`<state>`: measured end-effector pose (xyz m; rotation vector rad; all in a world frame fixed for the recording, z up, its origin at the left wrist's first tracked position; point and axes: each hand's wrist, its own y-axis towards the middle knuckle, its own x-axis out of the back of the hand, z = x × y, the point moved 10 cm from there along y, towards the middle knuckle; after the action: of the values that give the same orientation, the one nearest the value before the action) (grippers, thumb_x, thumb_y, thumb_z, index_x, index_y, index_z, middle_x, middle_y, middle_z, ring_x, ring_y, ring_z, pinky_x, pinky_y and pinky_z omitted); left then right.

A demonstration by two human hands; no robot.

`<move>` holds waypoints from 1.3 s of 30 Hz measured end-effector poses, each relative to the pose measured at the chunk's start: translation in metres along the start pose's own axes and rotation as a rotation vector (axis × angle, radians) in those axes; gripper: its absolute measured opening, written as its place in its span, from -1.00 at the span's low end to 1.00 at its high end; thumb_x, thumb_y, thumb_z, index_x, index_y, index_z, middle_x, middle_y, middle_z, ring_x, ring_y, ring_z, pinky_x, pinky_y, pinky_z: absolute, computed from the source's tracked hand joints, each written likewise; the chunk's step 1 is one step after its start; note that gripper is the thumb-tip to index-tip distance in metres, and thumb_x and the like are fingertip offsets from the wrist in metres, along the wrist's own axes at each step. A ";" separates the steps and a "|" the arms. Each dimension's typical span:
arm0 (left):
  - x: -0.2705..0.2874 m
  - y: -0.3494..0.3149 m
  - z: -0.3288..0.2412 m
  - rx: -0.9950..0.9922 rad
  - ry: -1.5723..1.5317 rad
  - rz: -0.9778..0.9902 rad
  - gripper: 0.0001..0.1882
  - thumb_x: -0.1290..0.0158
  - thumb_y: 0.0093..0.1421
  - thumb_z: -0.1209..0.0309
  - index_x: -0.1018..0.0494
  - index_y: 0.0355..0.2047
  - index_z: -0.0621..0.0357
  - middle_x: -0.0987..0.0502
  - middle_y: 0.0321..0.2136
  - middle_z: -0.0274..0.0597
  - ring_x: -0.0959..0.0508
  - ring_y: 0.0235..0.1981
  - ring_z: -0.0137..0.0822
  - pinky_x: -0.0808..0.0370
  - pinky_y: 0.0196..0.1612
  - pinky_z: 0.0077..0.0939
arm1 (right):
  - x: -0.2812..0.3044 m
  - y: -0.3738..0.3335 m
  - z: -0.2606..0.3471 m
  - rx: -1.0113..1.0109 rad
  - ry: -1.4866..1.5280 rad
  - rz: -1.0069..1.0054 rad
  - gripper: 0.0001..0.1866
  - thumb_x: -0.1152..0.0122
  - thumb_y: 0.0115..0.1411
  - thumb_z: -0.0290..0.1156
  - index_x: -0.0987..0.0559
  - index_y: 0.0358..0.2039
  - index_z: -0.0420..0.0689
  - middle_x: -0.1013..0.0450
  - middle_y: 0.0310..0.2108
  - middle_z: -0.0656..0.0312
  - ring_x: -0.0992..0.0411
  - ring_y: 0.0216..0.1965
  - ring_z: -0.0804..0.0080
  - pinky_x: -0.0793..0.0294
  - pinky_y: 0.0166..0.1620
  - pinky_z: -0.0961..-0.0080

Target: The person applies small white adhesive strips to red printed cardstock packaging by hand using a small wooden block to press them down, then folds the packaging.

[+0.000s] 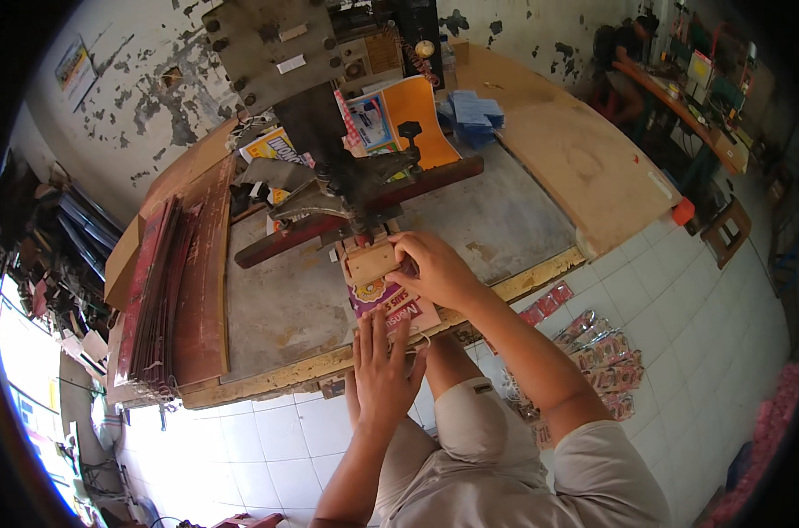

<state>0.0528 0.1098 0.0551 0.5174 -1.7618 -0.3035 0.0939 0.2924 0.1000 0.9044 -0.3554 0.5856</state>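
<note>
A small light-brown wooden block (373,263) sits under the press head (361,231), on top of a pink and purple printed sheet (405,305). My right hand (436,271) grips the block's right end, thumb and fingers bent around it; part of the grip is hidden. Lower down, my left hand (387,361) lies with fingers stretched out, their tips over the near left part of the sheet. Nothing shows in its grasp. The sheet's near edge reaches the front of the grey worktable (285,326).
A dark red bar (443,183) crosses the table behind the block. Long reddish boards (153,304) stack at left. Blue sheets (477,113) and an orange sheet (414,110) lie behind. Bundled packets (597,356) are on the tiled floor. A person (630,57) sits at another bench.
</note>
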 end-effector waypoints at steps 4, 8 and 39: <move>-0.001 -0.002 0.001 -0.023 -0.024 -0.047 -0.33 -0.27 0.37 0.16 -0.46 0.44 0.08 -0.28 0.54 0.25 -0.24 0.56 0.36 -0.21 0.53 0.34 | -0.003 0.000 -0.010 -0.086 0.055 0.047 -0.63 -0.60 0.23 -0.42 -0.47 -0.22 -0.17 -0.64 0.00 0.03 -0.60 -0.03 -0.13 -0.58 0.02 0.05; 0.001 -0.004 0.008 -0.048 -0.098 -0.080 -0.33 -0.28 0.36 0.20 -0.46 0.43 0.12 -0.31 0.53 0.22 -0.26 0.56 0.33 -0.21 0.54 0.30 | -0.003 0.003 -0.010 -0.064 0.072 0.065 -0.63 -0.58 0.25 -0.44 -0.44 -0.26 -0.19 -0.64 -0.01 0.00 -0.61 -0.02 -0.13 -0.59 0.02 0.10; -0.016 -0.125 0.146 0.160 0.143 -0.562 -0.21 -0.22 0.33 0.07 -0.30 0.45 0.19 -0.29 0.51 0.26 -0.13 0.56 0.51 0.07 0.55 0.62 | 0.386 -0.178 -0.239 -0.542 -0.566 -0.537 -0.72 -0.43 0.46 -0.31 -0.49 -0.17 -0.17 -0.58 0.15 -0.07 -0.53 0.27 0.05 -0.48 0.33 0.10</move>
<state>-0.0630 -0.0004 -0.0530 1.1249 -1.4818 -0.5044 0.5182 0.5266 0.0517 0.5822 -0.7088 -0.2745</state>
